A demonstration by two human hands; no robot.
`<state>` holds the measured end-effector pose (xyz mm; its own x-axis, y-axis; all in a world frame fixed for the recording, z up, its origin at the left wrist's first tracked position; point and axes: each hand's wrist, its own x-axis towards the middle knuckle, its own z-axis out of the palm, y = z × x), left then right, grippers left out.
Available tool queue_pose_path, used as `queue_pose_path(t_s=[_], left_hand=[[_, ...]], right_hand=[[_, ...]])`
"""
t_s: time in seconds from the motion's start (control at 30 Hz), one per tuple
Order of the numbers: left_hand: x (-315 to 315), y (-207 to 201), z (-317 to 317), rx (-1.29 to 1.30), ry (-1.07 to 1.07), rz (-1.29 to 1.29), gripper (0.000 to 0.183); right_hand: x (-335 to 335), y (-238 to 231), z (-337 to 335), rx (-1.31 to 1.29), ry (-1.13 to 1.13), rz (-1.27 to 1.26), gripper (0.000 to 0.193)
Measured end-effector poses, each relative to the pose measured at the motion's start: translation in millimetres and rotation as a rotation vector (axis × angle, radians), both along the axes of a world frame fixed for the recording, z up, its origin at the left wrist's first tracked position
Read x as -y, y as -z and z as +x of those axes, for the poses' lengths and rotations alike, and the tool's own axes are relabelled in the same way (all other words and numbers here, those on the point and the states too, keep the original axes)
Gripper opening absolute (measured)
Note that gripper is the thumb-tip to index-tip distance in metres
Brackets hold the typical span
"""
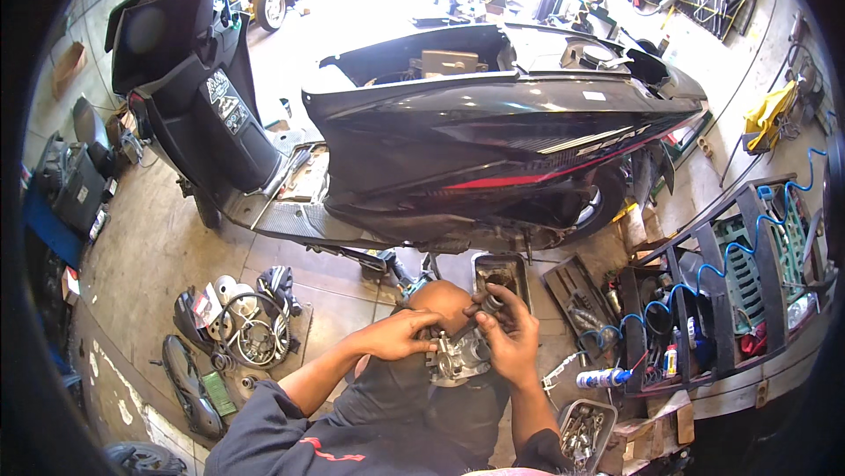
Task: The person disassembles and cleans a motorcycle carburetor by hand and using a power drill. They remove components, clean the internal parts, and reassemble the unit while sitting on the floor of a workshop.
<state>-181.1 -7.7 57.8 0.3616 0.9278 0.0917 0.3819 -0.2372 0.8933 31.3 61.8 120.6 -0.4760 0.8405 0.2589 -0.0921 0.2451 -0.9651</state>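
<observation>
Over my lap sits a silver cast metal engine part, shaped like a carburetor or throttle body. The fingers of my left hand are closed on its left side, with the fingertips partly hidden. My right hand is at its right side, thumb and fingers bent together around something small and dark near the fingertips; I cannot make out its kind. Just beyond my knees stands a black scooter with a red stripe, its seat area opened up.
Right of me are a slatted black rack with tools and a coiled blue hose, a blue-and-white spray can and a metal tray of small parts. A dark oil pan lies ahead. Removed parts and a cable coil lie left.
</observation>
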Motion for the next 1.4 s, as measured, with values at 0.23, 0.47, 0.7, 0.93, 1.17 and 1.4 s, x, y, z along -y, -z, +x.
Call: queue_pose_path(t_s=[0.23, 0.47, 0.7, 0.93, 1.17, 1.4], left_hand=[[0, 8, 1, -0.079, 0.06, 0.01, 0.049], [3, 6, 3, -0.098, 0.091, -0.042, 0.054], [-10, -7, -6, -0.122, 0.231, -0.012, 0.049], [-22, -9, 0, -0.149, 0.214, -0.069, 0.039], [-19, -4, 2, -0.143, 0.153, -0.043, 0.037], [-8, -5, 14, -0.061, 0.014, -0.009, 0.034]], right_hand=[[-3, 0, -1, 0.055, 0.015, 0.068, 0.037], [-2, 0, 1, 0.047, 0.031, 0.054, 0.036], [-6, 5, 8, -0.002, 0.069, 0.097, 0.038], [-5, 5, 15, -0.013, 0.056, 0.117, 0.038], [-1, 9, 14, -0.001, 0.024, 0.163, 0.038], [4, 7, 9, -0.056, 0.023, 0.141, 0.038]])
